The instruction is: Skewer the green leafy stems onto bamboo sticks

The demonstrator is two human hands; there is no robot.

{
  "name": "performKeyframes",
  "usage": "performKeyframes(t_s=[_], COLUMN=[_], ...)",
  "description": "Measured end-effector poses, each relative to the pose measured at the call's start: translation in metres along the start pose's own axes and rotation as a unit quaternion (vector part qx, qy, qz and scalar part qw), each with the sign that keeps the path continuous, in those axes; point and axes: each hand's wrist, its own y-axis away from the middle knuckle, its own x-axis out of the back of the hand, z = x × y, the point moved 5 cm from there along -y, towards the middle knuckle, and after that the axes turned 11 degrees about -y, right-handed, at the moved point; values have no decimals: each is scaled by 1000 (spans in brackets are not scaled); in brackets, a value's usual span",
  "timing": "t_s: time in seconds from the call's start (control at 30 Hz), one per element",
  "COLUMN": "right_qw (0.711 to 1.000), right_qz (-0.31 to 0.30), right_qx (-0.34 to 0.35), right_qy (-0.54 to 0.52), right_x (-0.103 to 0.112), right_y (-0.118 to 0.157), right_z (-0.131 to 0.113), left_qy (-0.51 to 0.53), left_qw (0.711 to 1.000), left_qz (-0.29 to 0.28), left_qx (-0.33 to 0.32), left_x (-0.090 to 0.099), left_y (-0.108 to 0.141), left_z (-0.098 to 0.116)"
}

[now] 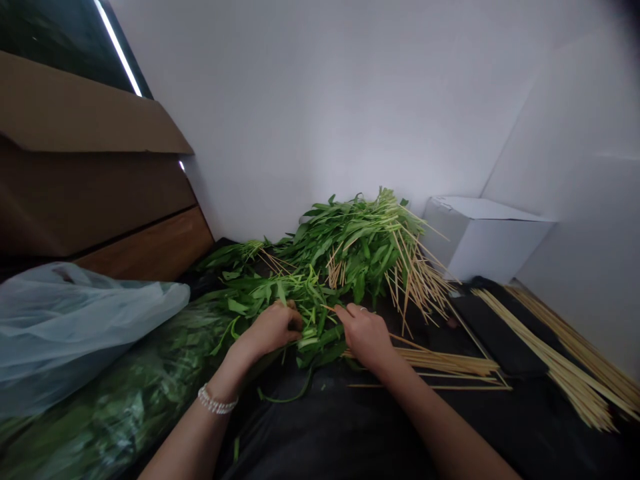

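My left hand, with a beaded bracelet at the wrist, is closed around stems at the front of a loose heap of leafy greens. Cut pale-green stem ends show just right of its fingers. My right hand, wearing a ring, pinches a thin wooden skewer whose end points left toward the greens. Beneath and right of that hand lies a bundle of wooden skewers. Behind both hands is a large pile of greens threaded on skewers, the bare sticks fanning out to the right.
At the left are a clear plastic bag, bagged greens and a cardboard box. A white box stands back right. Long pale sticks lie beside a dark flat object. Black sheeting covers the surface.
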Motion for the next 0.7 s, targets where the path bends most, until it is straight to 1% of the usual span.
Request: performKeyframes(t_s=[0.07,0.2,0.27,0.33,0.47,0.6,0.7], right_qw=[1000,1000,1000,1000,1000,1000,1000], right_qz=[1,-5,-2,2,4,7,12], right_qx=[-2,-7,-3,0,0,1,1], right_qy=[0,2,0,-1,0,0,-4], right_x=[0,-1,-1,-1,0,0,0], right_y=[0,0,0,0,0,0,0], right_z=[0,0,0,0,0,0,0], left_qy=[-2,-8,-11,-16,-33,-54,-21], left_qw=[1000,998,997,998,998,998,1000], left_qz=[-7,57,71,67,39,9,5], left_qx=[-15,6,0,-9,-31,-24,-21], left_x=[1,8,7,4,-2,-6,-7], left_y=[0,-2,-3,-4,-2,-1,-2], left_z=[4,5,5,5,9,11,10])
